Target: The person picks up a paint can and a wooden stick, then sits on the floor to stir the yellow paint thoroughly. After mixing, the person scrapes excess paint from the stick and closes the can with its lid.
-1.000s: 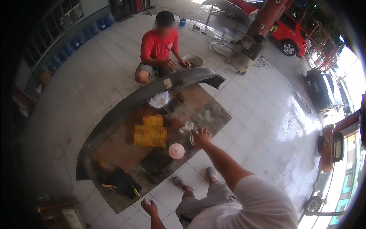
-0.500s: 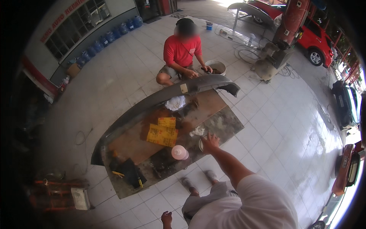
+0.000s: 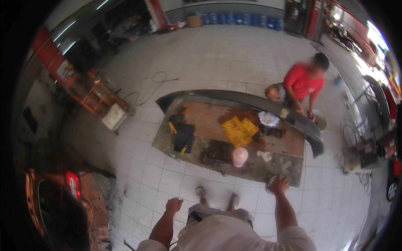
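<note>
My right hand (image 3: 279, 186) grips a round can (image 3: 270, 183) at the near right edge of the low board (image 3: 293, 171). My left hand (image 3: 173, 205) hangs in the air short of the board, fingers loosely bent and apart, with nothing visible in it. On the board are a pink-white bottle (image 3: 240, 155), yellow sandpaper sheets (image 3: 234, 129), a white cloth (image 3: 268, 119), a smaller white wad (image 3: 264, 155) and dark sheets (image 3: 184, 134) with yellow cutters. A long grey bumper (image 3: 222, 96) lies along the far edge.
A co-worker in red (image 3: 303, 83) squats behind the bumper beside a bucket (image 3: 318, 119). An orange rack (image 3: 98, 98) stands left, a car's rear (image 3: 69, 209) lower left, a compressor (image 3: 362, 152) right. Blue jugs (image 3: 234, 20) line the far wall; a cord (image 3: 155, 85) crosses the floor.
The view has swung left, so the board and co-worker appear farther right and the orange rack shows. My right hand stays on the can; my left hand appears raised compared with half a second earlier.
</note>
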